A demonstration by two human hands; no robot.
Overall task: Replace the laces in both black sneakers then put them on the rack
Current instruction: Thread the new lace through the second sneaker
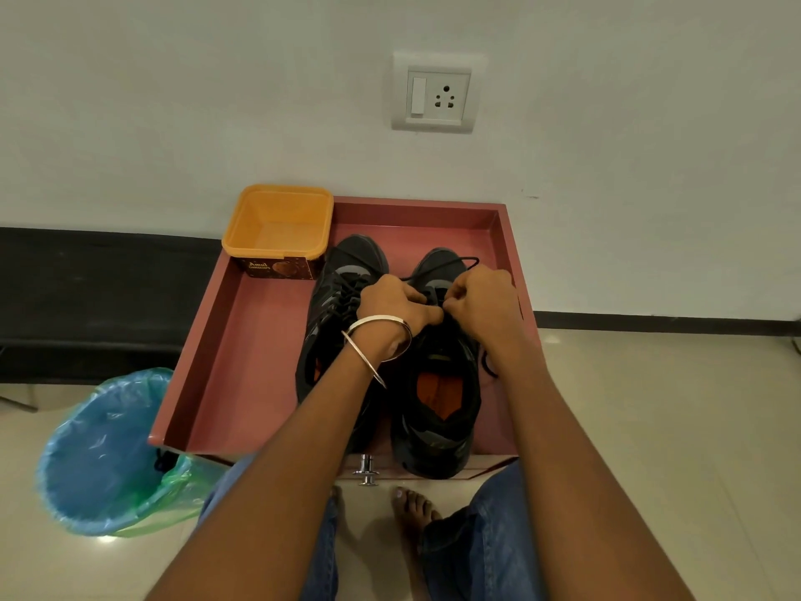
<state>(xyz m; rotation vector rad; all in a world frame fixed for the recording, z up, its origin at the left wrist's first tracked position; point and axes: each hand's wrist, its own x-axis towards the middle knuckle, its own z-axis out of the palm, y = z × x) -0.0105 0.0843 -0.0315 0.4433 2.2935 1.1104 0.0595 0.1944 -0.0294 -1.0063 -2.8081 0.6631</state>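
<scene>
Two black sneakers stand side by side, toes toward the wall, in a reddish open drawer [242, 340]. The left sneaker [336, 305] is laced. The right sneaker [437, 409] shows an orange insole. Over its tongue my left hand [392, 303], with two metal bangles on the wrist, and my right hand [481, 303] both pinch its black lace [455, 262]. A loop of that lace lies toward the toe. Another bit of lace hangs beside the right sneaker's outer side.
An empty orange tub [277, 229] sits in the drawer's far left corner. A bin lined with blue plastic [104, 453] stands on the floor at the left. The drawer has a metal knob [366, 470] at its front. My bare feet and jeans are below. The wall with a socket is behind.
</scene>
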